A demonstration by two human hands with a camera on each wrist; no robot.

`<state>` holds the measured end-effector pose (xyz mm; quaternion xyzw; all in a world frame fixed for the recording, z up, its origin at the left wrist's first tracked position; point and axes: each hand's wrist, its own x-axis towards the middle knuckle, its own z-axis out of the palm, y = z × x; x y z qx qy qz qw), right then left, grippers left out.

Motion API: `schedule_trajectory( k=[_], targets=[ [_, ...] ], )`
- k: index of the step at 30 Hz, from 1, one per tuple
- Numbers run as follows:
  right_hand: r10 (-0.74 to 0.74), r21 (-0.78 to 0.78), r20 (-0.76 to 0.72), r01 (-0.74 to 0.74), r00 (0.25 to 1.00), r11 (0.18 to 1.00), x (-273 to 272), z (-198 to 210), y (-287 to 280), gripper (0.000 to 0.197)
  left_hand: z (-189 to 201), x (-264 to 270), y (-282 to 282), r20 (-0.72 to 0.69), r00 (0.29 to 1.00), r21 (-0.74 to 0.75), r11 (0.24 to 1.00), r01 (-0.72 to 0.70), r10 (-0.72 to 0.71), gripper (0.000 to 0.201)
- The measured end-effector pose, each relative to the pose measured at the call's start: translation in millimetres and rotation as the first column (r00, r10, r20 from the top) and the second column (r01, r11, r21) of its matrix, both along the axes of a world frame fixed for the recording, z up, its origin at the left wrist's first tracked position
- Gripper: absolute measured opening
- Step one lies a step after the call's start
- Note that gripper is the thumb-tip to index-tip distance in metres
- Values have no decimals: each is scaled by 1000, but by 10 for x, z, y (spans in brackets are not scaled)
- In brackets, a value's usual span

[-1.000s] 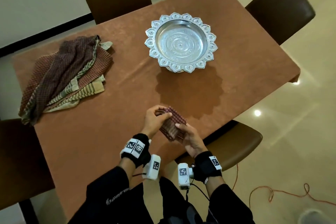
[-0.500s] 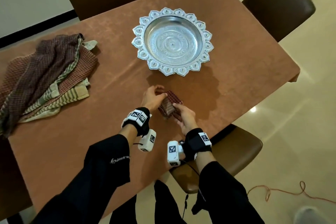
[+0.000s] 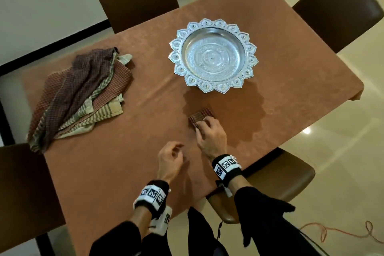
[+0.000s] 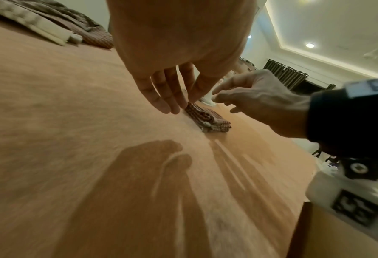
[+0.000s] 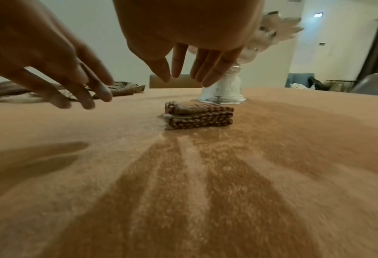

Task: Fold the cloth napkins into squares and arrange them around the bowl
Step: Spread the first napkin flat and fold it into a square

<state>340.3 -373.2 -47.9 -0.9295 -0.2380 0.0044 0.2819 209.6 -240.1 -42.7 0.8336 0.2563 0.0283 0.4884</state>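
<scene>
The folded napkin (image 3: 202, 117) lies flat on the table (image 3: 124, 151), at 6 o'clock from the bowl (image 3: 213, 58) and apart from its rim. In the right wrist view the napkin (image 5: 198, 116) shows as a compact stack of several layers with one open, layered edge facing the camera.

Handling, as a judgement: the cloth is light, soft and non-fragile. The layers are held by nothing but their own weight, so a one-sided pull is likely to open the fold. Take hold across the full stack, thumb below and fingers above, at a closed edge, or slide it flat under a pressing palm.

The unfolded pile (image 3: 79, 93) lies at 9 o'clock from the bowl, well apart from it. These cloths are limp and overlap; lift one by a corner or hem.

The right hand (image 3: 211, 137) is palm down at the napkin's near edge, fingers extended and spread. In the right wrist view the fingertips (image 5: 174, 69) appear raised above the stack; contact cannot be confirmed. It grips nothing.

The left hand (image 3: 170, 157) is at 7 o'clock from the napkin, clear of it, fingers relaxed and empty. The two hands are apart.
</scene>
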Motion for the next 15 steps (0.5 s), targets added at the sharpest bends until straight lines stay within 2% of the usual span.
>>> schedule_trajectory(
  k=[3, 6, 11, 15],
  targets=[
    [117, -161, -137, -138, 984, 977, 1, -104, 0, 12, 58, -424, 42, -28, 999, 14, 999, -45, 46, 30],
    [89, -265, -198, -141, 976, 954, -15, -98, -10, 16, 140, -777, 181, -50, 994, -12, 995, -101, 101, 31],
    [22, -134, -201, -49, 979, 990, -329, 162, 283, 23, 312, -1281, 610, -83, 953, -42, 955, -294, 290, 28],
    [111, -72, -402, -152, 909, 986, -827, 308, 875, 11, 329, -1625, 1094, -154, 884, -34, 891, -452, 442, 30]
  ],
)
